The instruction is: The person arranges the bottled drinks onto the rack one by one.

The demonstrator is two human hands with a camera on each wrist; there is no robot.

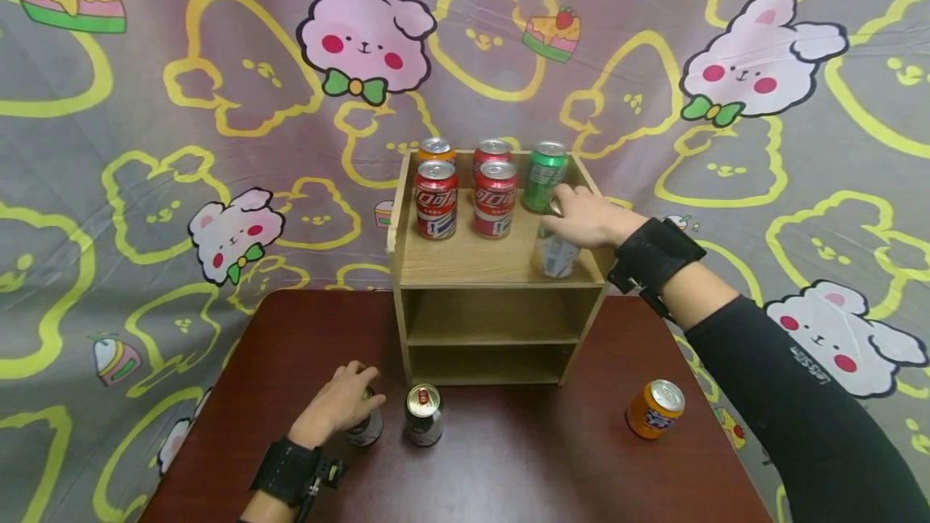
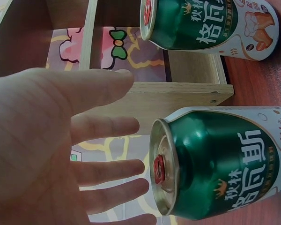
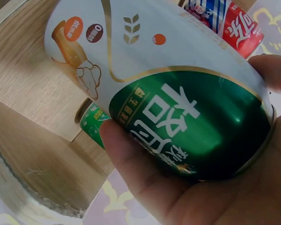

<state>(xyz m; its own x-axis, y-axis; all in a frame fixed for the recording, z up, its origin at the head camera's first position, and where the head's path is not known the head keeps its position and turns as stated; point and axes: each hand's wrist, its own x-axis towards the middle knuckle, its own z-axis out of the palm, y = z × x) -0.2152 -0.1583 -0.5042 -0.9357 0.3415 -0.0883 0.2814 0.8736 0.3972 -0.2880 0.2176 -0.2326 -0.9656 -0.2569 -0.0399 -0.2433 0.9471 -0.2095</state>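
Observation:
My right hand grips a green-and-white drink can by its top end, at the front right of the wooden shelf's top level. A green can stands just behind it. Low on the left, my left hand hovers over another green-and-white can on the table. Its fingers are spread and nearly straight, with the tips close to the can's lid. A third such can stands upright to the right of that hand.
Two red cola cans stand in the shelf's front row, with an orange can and a red can behind. An orange soda can is on the table at right. A patterned cloth hangs behind.

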